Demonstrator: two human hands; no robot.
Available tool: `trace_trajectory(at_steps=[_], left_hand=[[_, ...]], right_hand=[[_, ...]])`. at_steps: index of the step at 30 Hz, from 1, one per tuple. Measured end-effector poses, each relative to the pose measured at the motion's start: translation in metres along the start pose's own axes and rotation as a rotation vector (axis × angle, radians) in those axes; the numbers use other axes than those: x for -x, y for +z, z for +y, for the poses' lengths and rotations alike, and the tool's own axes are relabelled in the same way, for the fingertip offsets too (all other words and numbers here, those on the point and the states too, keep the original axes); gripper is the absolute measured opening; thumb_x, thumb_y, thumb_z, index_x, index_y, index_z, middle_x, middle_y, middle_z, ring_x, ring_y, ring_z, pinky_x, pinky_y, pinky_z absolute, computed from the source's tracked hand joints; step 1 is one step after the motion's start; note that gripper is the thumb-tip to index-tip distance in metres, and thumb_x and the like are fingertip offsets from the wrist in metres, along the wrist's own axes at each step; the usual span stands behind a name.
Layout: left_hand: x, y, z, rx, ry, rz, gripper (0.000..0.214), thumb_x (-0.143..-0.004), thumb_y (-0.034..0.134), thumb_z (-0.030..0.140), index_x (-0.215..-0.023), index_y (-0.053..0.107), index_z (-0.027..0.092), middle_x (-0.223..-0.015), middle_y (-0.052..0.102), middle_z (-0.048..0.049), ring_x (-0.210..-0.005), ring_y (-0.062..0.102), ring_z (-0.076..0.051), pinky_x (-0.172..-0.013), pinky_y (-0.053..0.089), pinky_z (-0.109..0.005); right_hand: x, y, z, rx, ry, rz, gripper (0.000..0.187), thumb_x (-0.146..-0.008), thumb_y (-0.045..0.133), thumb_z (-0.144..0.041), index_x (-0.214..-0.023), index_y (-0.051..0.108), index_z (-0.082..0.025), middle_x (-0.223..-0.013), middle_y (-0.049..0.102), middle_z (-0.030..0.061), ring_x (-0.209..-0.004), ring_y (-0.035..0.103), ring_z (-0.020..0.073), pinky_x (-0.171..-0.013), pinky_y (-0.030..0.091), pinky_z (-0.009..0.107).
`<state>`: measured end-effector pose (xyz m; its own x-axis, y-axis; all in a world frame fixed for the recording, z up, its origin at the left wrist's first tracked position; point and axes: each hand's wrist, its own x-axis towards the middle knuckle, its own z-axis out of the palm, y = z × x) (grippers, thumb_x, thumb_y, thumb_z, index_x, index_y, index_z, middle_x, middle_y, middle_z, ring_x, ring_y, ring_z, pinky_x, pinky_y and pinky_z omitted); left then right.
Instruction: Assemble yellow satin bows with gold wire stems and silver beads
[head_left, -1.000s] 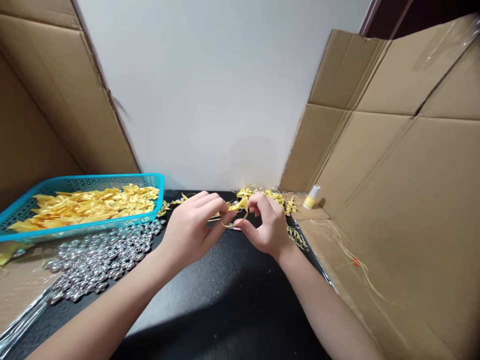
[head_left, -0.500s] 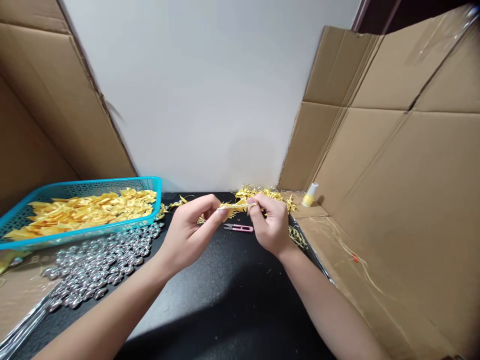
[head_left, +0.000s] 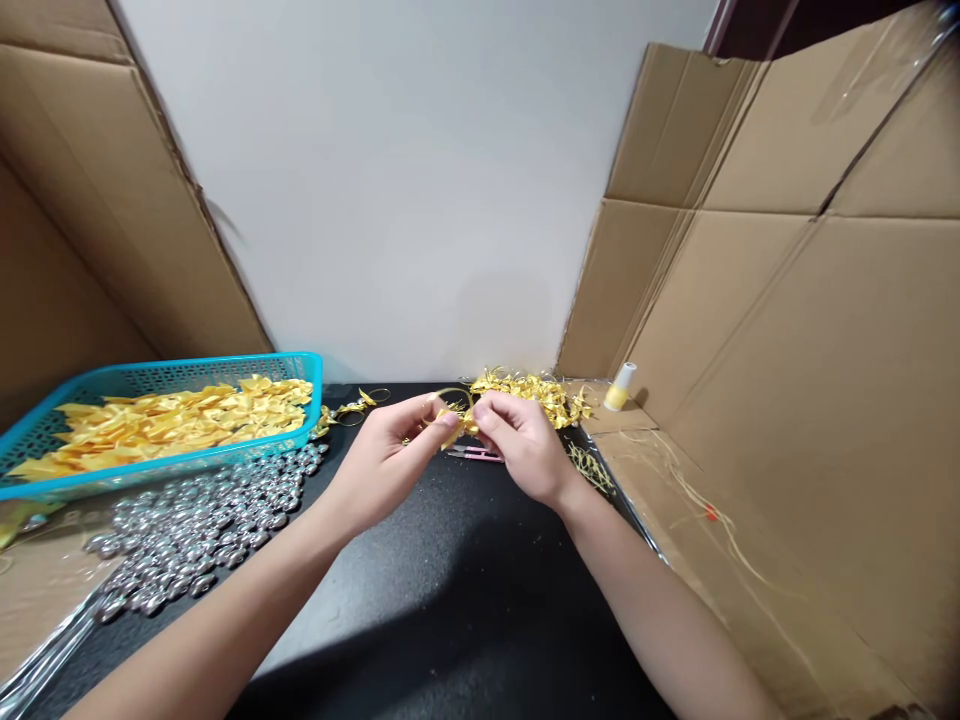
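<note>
My left hand (head_left: 386, 455) and my right hand (head_left: 521, 445) meet over the black table (head_left: 450, 600), fingers pinched together. Between them they hold a small yellow ribbon piece (head_left: 452, 420) with a thin gold thread looped above it. Pink snips (head_left: 472, 453) lie on the table just under my fingers, partly hidden by my right hand. A heap of finished yellow ribbon pieces (head_left: 529, 390) sits right behind my hands by the wall.
A teal basket (head_left: 150, 372) of flat yellow ribbon pieces stands at the left. In front of it spreads a pile of silver beads (head_left: 199, 520). A yellow thread spool (head_left: 619, 388) stands at the right. Cardboard panels (head_left: 787, 350) wall both sides.
My hands have drawn closer together again. The gold thread, stretched straight between them half a second ago, now curls in a loop above the ribbon piece. The pink snips came into view.
</note>
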<state>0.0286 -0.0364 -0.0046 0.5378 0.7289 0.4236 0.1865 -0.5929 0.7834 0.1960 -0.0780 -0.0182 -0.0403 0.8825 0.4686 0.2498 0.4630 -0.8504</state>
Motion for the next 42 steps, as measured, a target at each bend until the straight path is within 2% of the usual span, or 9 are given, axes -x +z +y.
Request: trace_trajectory(at_steps=[4,6,9,13,17,27,31,34,42], left_hand=[[0.000,-0.008,0.000,0.005,0.006,0.167,0.034,-0.091,0.047,0.038,-0.063,0.043,0.019,-0.060,0.039,0.0037,-0.056,0.037,-0.011,-0.052,0.031,-0.025],[0.000,-0.012,0.003,-0.048,0.016,0.195,0.033,-0.091,0.048,0.038,-0.063,0.042,0.020,-0.060,0.037,0.0042,-0.055,0.035,-0.011,-0.051,0.029,-0.025],[0.000,-0.013,0.008,-0.084,0.022,0.098,0.032,-0.090,0.049,0.040,-0.065,0.045,0.020,-0.059,0.038,0.0044,-0.054,0.037,-0.011,-0.050,0.029,-0.024],[-0.001,-0.008,0.009,0.018,0.045,-0.029,0.032,-0.090,0.049,0.041,-0.066,0.049,0.019,-0.061,0.045,0.0029,-0.058,0.042,-0.011,-0.054,0.036,-0.024],[-0.003,-0.005,0.004,0.116,0.004,-0.067,0.031,-0.090,0.048,0.039,-0.065,0.050,0.019,-0.061,0.049,0.0017,-0.060,0.046,-0.012,-0.059,0.041,-0.025],[-0.003,-0.011,0.007,-0.033,0.032,-0.001,0.035,-0.088,0.051,0.041,-0.061,0.045,0.018,-0.056,0.041,0.0044,-0.053,0.037,-0.010,-0.049,0.032,-0.022],[-0.004,-0.014,0.005,-0.027,0.028,-0.021,0.021,-0.085,0.057,0.039,-0.081,0.057,0.018,-0.069,0.053,0.0022,-0.060,0.048,-0.011,-0.055,0.041,-0.022],[-0.005,-0.017,0.003,0.017,0.024,-0.017,0.031,-0.080,0.065,0.035,-0.106,0.058,0.019,-0.082,0.060,-0.0012,-0.069,0.056,-0.013,-0.062,0.049,-0.025],[-0.007,-0.019,0.000,0.211,-0.090,0.008,0.019,-0.081,0.061,0.036,-0.090,0.069,0.021,-0.071,0.063,-0.0007,-0.060,0.053,-0.011,-0.059,0.047,-0.024]], right_hand=[[0.001,-0.011,-0.008,0.236,-0.093,0.208,0.030,-0.090,0.049,-0.032,-0.065,0.052,-0.017,-0.055,0.044,-0.0039,-0.053,0.040,0.0087,-0.053,0.031,0.024],[0.001,-0.017,-0.011,0.273,-0.099,0.261,0.029,-0.090,0.051,-0.032,-0.065,0.053,-0.018,-0.053,0.043,-0.0041,-0.052,0.039,0.0087,-0.052,0.031,0.025],[0.003,-0.017,-0.014,0.209,-0.048,0.176,0.030,-0.091,0.048,-0.036,-0.067,0.053,-0.018,-0.055,0.044,-0.0041,-0.051,0.040,0.0086,-0.050,0.032,0.024],[0.002,-0.008,-0.010,0.044,0.034,-0.032,0.039,-0.093,0.043,-0.047,-0.066,0.046,-0.019,-0.056,0.044,-0.0040,-0.051,0.040,0.0082,-0.048,0.033,0.022],[-0.001,-0.004,-0.004,-0.155,0.095,-0.162,0.041,-0.091,0.046,-0.051,-0.066,0.045,-0.019,-0.053,0.040,-0.0060,-0.047,0.035,0.0071,-0.045,0.030,0.021],[-0.001,-0.006,-0.005,-0.040,-0.042,-0.066,0.036,-0.093,0.049,-0.040,-0.066,0.049,-0.017,-0.059,0.042,-0.0045,-0.052,0.036,0.0072,-0.050,0.029,0.023],[-0.003,-0.001,0.002,-0.262,0.056,-0.072,0.036,-0.090,0.051,-0.044,-0.066,0.043,-0.019,-0.056,0.039,-0.0062,-0.048,0.034,0.0062,-0.047,0.030,0.022],[-0.004,0.003,0.003,-0.388,0.170,-0.063,0.035,-0.085,0.055,-0.045,-0.065,0.041,-0.020,-0.053,0.037,-0.0076,-0.045,0.032,0.0057,-0.045,0.028,0.021],[-0.003,0.011,-0.003,-0.399,0.262,-0.107,0.030,-0.080,0.055,-0.046,-0.070,0.045,-0.020,-0.056,0.043,-0.0051,-0.047,0.034,0.0071,-0.045,0.025,0.022]])
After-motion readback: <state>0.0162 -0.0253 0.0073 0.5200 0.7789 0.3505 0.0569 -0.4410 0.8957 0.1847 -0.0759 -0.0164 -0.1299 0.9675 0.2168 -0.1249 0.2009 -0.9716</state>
